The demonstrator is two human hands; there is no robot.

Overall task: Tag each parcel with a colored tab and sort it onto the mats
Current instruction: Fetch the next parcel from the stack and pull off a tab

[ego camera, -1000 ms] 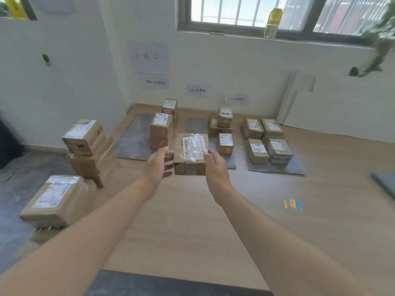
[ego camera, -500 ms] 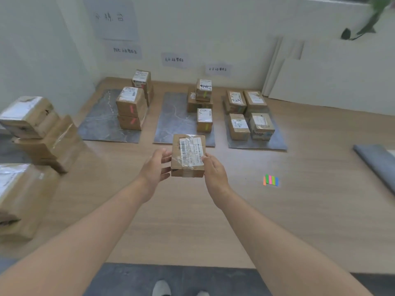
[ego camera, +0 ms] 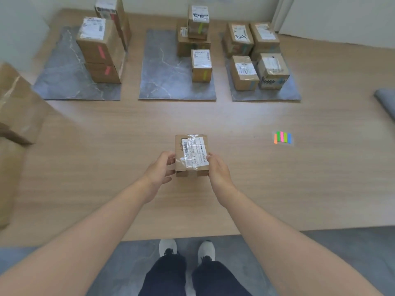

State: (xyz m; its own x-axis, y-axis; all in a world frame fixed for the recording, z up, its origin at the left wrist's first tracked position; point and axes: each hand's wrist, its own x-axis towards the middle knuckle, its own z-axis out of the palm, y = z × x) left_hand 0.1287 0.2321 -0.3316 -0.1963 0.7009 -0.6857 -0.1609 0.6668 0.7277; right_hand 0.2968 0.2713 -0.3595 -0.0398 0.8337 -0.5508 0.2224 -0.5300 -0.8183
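Gripped a small brown cardboard parcel with a taped white label [ego camera: 191, 155] between left hand [ego camera: 159, 169] and right hand [ego camera: 218, 167], fingers curled round its sides. Kept it label-up above the pale wooden floor [ego camera: 106, 167], likely for reading before tagging. Saw no tab on it yet. Left the fan of coloured sticky tabs [ego camera: 283, 137] on the floor, well apart to the right. Faced three grey marbled mats [ego camera: 164, 82] ahead, loaded with tagged boxes. Found nothing blocking the way. Noted large brown cartons [ego camera: 19, 107] at far left.

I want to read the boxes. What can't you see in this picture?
All head view.
Held parcel label: print too small, tape glare.
Left box: blurred, cut by left edge.
Back parcel: cut by top edge.
Right mat: cut by right edge.
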